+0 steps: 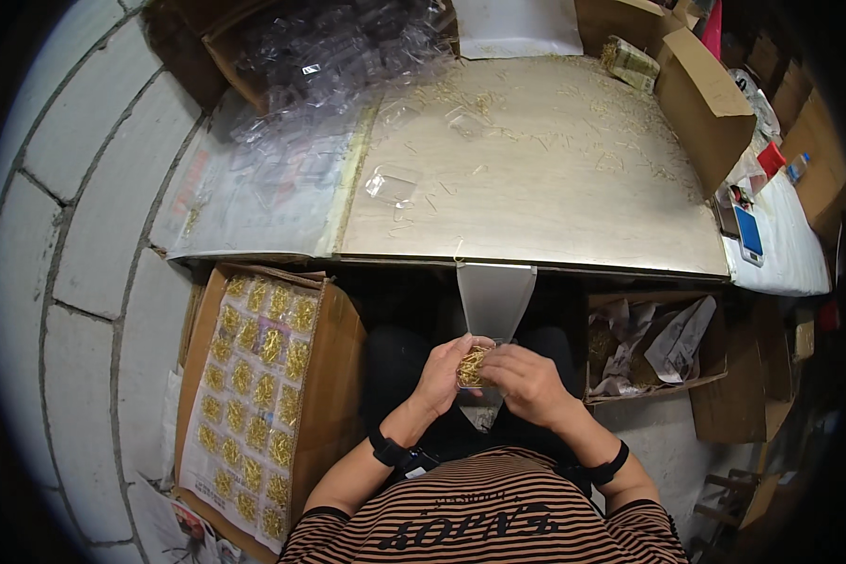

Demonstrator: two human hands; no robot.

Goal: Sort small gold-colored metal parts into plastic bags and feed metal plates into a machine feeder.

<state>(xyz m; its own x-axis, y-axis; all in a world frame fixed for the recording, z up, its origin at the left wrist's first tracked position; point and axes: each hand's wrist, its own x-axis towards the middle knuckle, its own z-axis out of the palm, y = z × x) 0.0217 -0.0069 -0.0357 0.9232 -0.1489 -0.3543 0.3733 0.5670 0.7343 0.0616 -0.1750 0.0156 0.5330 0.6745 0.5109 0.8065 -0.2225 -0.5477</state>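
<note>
Close to my body, above my lap, my left hand [439, 378] is wrapped round a small clear plastic box [472, 367] filled with thin gold-coloured metal pieces. My right hand [528, 381] is closed at the box's right side, its bent fingers touching the edge and covering part of it. The right fingertips are partly hidden. Just beyond the hands, a pale chute [495, 296] slopes down from the table's front edge. Further off, an open clear plastic box [392, 186] lies on the table [555, 207] among scattered gold-coloured pieces.
To the left stands a cardboard carton [334, 367] with rows of filled clear boxes [258, 385]. Empty clear boxes [338, 66] are heaped at the back left. An open carton [658, 387] with paper sits at the right, below a small blue-topped scale [748, 232]. A block wall [94, 254] borders the left.
</note>
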